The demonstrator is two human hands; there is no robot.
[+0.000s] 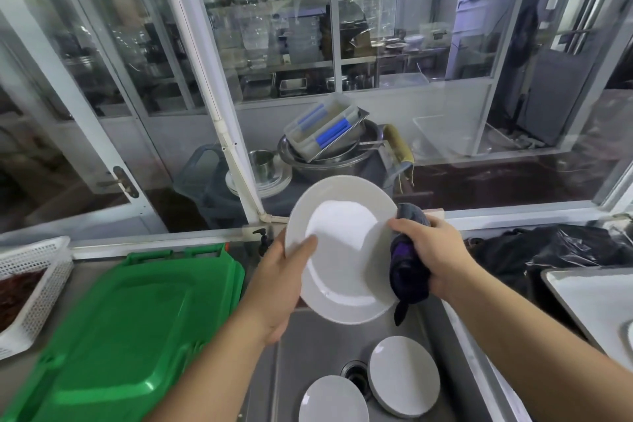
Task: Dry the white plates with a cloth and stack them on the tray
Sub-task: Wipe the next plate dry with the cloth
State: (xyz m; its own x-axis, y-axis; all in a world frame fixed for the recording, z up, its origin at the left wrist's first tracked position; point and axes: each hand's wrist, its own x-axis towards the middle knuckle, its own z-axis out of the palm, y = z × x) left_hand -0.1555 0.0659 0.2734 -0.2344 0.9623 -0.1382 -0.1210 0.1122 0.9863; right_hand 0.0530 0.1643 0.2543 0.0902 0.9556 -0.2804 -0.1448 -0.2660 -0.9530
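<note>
- White perforated basket (32,284) at far left edge of counter, w/ dark reddish contents inside.
- Green plastic lid (137,329) lies flat on counter, just right of basket.
- Left hand (274,284) grips white plate (342,250) by its left rim: thumb curled over the front face, other fingers hidden behind.
- Plate held tilted, face toward camera, above the sink (308,346).
- Two more white plates in sink: one (334,399) at bottom edge, one (404,375) just right of drain.
- Right hand (433,250) curled tight round dark purple-grey cloth (409,271), bunched vs. plate's right rim; thumb touches plate face.
- Metal tray (589,305) on counter at far right, well apart from held plate.
</note>
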